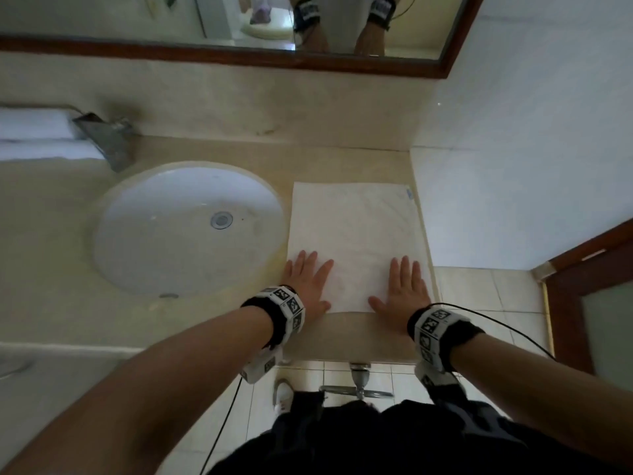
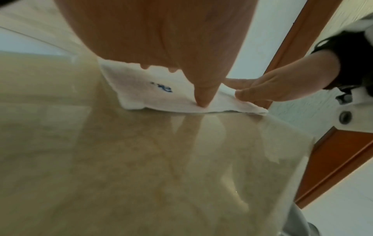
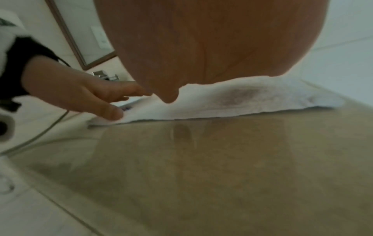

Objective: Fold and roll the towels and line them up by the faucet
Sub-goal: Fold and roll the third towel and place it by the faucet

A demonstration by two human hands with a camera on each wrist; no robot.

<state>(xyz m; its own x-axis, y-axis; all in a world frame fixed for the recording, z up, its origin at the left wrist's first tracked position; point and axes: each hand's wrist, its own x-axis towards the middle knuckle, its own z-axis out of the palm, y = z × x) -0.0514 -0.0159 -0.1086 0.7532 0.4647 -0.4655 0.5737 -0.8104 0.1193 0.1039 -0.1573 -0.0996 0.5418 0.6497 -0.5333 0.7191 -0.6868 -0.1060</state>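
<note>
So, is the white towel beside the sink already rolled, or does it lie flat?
Flat, not rolled. The towel lies spread as a rectangle on the counter, both hands pressing its near edge.

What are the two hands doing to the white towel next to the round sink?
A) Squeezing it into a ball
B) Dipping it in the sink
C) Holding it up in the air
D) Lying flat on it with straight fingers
D: the left hand and right hand lie palm-down, fingers straight, on the near end of the flat white folded towel spread on the beige stone counter.
</note>
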